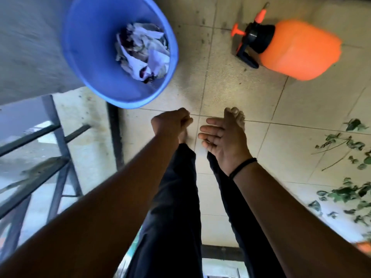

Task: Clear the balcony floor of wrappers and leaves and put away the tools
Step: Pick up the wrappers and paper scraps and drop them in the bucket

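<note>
Wrappers (140,51) sit in the blue bucket (84,57) at upper left, leaves (347,189) remain on tiles at right, sprayer (297,49) lies upper right; left hand (170,123) fisted, apparently empty, right hand (222,139) flat-open; leaf gathering seems next.

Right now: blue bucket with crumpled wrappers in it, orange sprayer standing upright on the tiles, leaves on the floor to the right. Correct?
One error: the orange sprayer is not upright; in the head view it lies on its side on the tiles, pump head pointing left. The rest holds: the blue bucket has crumpled wrappers in it, and leaves lie on the floor to the right.
</note>
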{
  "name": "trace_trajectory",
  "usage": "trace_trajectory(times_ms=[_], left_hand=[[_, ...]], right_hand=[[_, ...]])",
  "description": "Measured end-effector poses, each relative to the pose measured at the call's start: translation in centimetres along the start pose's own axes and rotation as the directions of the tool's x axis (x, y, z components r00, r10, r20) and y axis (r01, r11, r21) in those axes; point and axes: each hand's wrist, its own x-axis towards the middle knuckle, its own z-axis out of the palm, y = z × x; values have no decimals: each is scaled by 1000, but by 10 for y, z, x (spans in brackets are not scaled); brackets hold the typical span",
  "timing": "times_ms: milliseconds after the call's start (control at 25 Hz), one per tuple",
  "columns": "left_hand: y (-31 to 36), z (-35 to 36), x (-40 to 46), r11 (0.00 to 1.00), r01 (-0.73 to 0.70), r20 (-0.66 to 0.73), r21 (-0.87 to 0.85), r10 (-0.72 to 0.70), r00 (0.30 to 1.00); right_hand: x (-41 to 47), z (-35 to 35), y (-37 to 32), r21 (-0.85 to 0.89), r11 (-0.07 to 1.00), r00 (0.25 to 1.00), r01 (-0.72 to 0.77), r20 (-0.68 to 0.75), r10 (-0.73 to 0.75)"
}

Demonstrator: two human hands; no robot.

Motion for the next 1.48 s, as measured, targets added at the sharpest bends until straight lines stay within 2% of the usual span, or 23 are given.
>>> trace_trajectory(times_ms=[120,200,320,440,520,640,760,880,1000,1080,1120,1240,1320,1400,1480], left_hand=[[24,-35,-37,978,-72,51,-195,84,995],[43,-62,-45,926,-62,89,-373,103,991],[73,-90,-73,826,-21,109,-564,100,989],[90,-109,-117,819,-8,105,-574,83,991],[101,-117,-185,859,5,174,-512,98,980],[116,-130,-294,924,-34,268,-380,145,953],[121,-147,-387,969,-186,326,-161,230,917],[107,-148,-465,933,-348,395,92,287,873],[73,-117,-515,845,-470,461,254,321,827],[35,-71,-556,773,-545,554,326,311,772],[15,-45,-577,724,-589,618,359,288,731],[-56,20,-642,466,-763,781,449,211,588],[-103,49,-674,391,-820,848,419,156,507],[-146,67,-691,365,-837,871,407,122,477],[-190,75,-702,282,-849,877,447,53,478]], right_hand=[[-13,10,36,-25,995,994,-95,49,96],[-31,13,53,-44,993,989,-112,91,116],[-77,3,52,56,996,990,-76,124,69],[-162,-21,27,183,982,995,48,75,-63],[-241,-46,16,214,963,985,165,22,-174],[-360,-91,11,284,918,953,276,46,-301],[-435,-142,25,381,861,927,336,28,-375],[-464,-198,50,492,780,909,386,-57,-414],[-475,-245,64,577,728,921,371,-129,-367],[-488,-288,75,660,641,908,393,-165,-386],[-492,-311,81,689,592,888,417,-172,-425],[-501,-385,113,721,509,843,471,-198,-500],[-500,-433,141,759,450,831,471,-211,-514],[-494,-476,172,815,363,842,452,-255,-475],[-492,-514,213,878,197,852,437,-334,-402]])
